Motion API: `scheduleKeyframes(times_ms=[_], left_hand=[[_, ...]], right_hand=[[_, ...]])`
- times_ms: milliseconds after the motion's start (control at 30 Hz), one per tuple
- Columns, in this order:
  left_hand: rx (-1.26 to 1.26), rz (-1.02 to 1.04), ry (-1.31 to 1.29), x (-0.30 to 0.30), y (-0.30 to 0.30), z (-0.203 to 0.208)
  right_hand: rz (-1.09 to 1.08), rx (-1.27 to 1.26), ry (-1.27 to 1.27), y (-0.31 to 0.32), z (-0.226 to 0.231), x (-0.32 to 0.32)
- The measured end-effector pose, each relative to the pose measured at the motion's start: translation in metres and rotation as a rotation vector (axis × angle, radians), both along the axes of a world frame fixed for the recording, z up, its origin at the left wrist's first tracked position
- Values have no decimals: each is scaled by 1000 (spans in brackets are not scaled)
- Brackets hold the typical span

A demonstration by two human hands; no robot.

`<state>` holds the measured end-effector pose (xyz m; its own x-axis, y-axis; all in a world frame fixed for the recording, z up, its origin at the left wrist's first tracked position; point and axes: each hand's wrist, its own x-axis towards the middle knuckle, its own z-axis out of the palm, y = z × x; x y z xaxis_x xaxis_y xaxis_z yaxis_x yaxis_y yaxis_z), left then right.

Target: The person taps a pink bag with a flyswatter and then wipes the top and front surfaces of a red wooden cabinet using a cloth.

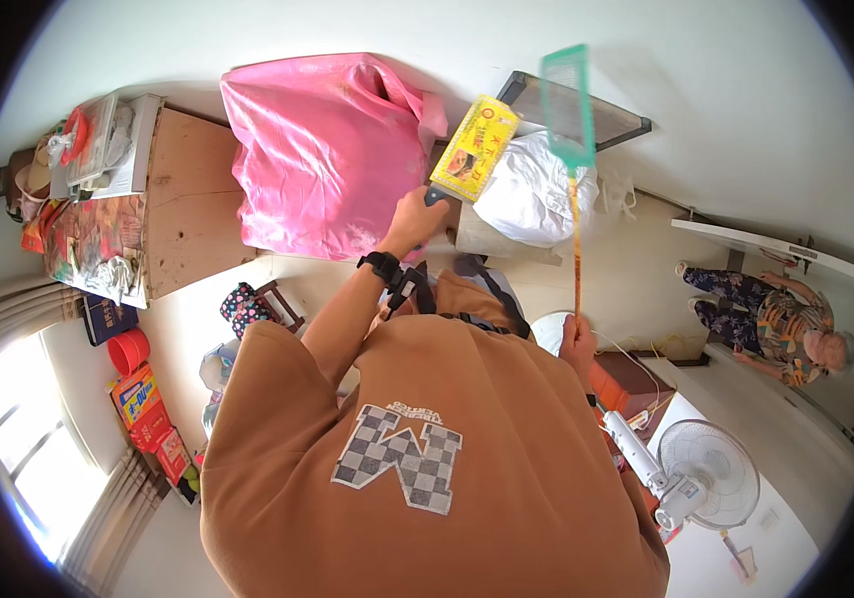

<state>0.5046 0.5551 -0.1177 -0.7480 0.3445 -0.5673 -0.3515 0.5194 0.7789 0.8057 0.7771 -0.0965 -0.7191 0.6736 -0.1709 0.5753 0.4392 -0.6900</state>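
Observation:
My left hand [415,221], with a black watch on the wrist, is closed round the dark handle of a kitchen cleaver [474,149]. A yellow printed card sleeve covers its blade, which points up and to the right. In my right hand [576,344] is the lower end of the thin orange handle of a fly swatter [569,105]. Its green mesh head stands up at the far side, in front of the wall. A white plastic bag [532,189] sits between the two held things. Just left of the cleaver, a pink cover [327,149] is draped over something large and boxy.
A dark-framed panel [606,125] leans behind the white bag. To the left stands a wooden cabinet [193,199] with clutter on it. A white fan [711,473] is at lower right. Another person [791,324] is at far right. A red bucket [128,351] stands near the window.

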Motion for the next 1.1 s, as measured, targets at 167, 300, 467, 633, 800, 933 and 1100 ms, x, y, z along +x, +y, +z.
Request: scheduleKeyframes(times_ms=[167,300,467,633,800,933,1100], left_hand=[[569,115,-819,-13,-16,18],[853,94,-1038,-18,-10,27],[1074,1,-1208,-21,2,40],[1259,30,-1340,-10,19,54],[1275,89,-1407,-12,35,57],[1179,89,-1326,-10,30,55],[1120,136,-1327,-12,25,45]], right_hand=[[26,-72,101,-1,29,-21],[106,-126,142,-4,35,-27],[185,-173,-11,-8,30,-37],[-16,-189,139,-15,33,-24],[188,-165,-13,-11,38,-28],[85,-155,15,-9,38,-9],[226,-160,-17,-6,35,-7]])
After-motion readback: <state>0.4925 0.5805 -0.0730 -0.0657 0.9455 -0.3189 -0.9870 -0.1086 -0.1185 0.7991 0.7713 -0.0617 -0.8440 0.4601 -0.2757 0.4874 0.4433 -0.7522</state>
